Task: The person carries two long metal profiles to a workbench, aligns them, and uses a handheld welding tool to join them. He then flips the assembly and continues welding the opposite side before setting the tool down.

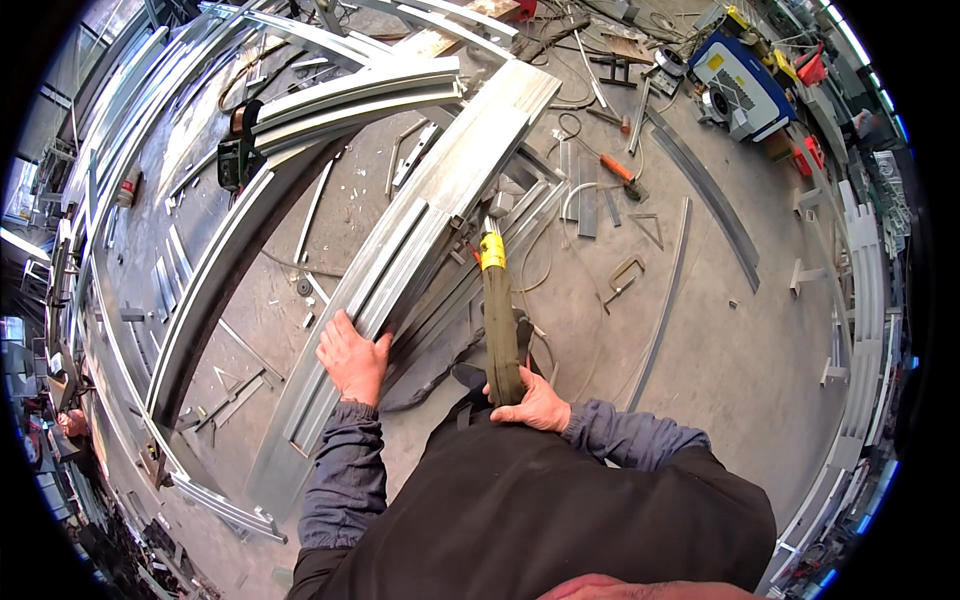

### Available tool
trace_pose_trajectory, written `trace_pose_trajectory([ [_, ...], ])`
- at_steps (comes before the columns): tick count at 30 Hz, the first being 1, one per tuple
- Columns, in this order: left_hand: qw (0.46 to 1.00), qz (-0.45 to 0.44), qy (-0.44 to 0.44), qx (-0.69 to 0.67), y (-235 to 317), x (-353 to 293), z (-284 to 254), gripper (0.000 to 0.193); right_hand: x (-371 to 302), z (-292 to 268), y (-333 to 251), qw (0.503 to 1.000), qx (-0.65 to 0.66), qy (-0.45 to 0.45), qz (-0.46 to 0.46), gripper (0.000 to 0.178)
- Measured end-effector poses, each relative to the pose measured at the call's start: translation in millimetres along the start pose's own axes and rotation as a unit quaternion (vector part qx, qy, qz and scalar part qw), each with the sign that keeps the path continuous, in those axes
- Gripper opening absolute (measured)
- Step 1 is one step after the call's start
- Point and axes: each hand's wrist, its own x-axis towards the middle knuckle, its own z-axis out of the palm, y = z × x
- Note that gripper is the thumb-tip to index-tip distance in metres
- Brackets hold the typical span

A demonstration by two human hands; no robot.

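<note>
My left hand (353, 362) lies across a long ribbed metal profile (403, 262), its thumb at the right edge and its fingers on the left. The profile sits on a long, pale board-like beam (505, 95) running from far right to near left. My right hand (534, 402) is closed around the near end of an olive fabric-covered tool (502, 335). A yellow band wraps its far end, and a metal tip points away from me beside the beam. The tool's kind does not show. Just beyond the tip sits a small metal block (500, 205).
Curved metal profiles (215, 265) arch on the left. On the floor to the right lie an orange-handled tool (622, 175), a C-clamp (622, 280), flat strips (705, 195) and loose cables. A blue-and-white machine (742, 88) stands at the far right.
</note>
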Motion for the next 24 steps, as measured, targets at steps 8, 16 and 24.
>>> trace_pose_trajectory([
  [8, 1.0, -0.003, -0.007, 0.001, 1, 3, 3, 0.098, 44, -9, 53, 0.98, -0.139, -0.111, 0.092, 0.074],
  [16, 1.0, 0.016, 0.016, -0.002, 4, 3, -1, 0.097, 183, -50, 69, 0.954, 0.234, -0.058, 0.18, 0.064],
  [24, 0.999, 0.015, 0.049, 0.01, -1, 3, 6, 0.096, 169, -3, -20, 0.94, 0.282, 0.191, 0.016, 0.027],
])
